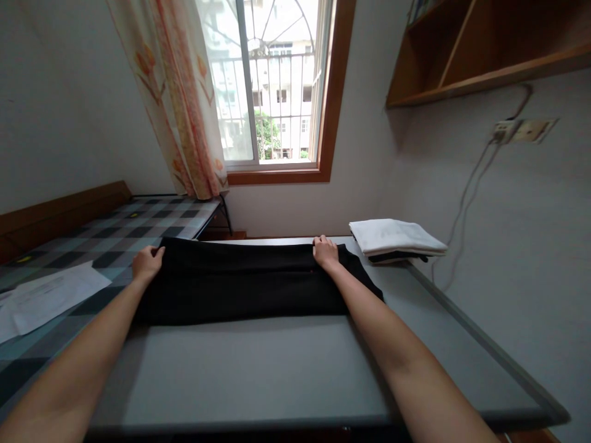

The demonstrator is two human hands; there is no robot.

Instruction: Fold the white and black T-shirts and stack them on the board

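Folding looks partway along. The black garment [244,283] lies across the far half of the grey table [258,375], flattened into a long strip that runs from the left edge towards the right. A lengthwise line crosses it, either a seam or the edge of a layer; I can't tell which. Its right end is less tidy, with a slanting flap spreading towards the table's right edge.

The left hand [146,263] pinches the strip's far left corner, thumb against fingers, at the table's left edge. The right hand [325,251] is loosely curled over the strip's far edge, near its right end; whether it grips the cloth or only presses it, I can't tell.

At the table's far right corner sits a finished-looking folded stack, white cloth [394,237] over dark cloth [401,256]. Against that compact shape, the black strip is still long, so the lengthwise shaping seems mostly done, with shortening and squaring the right end left.
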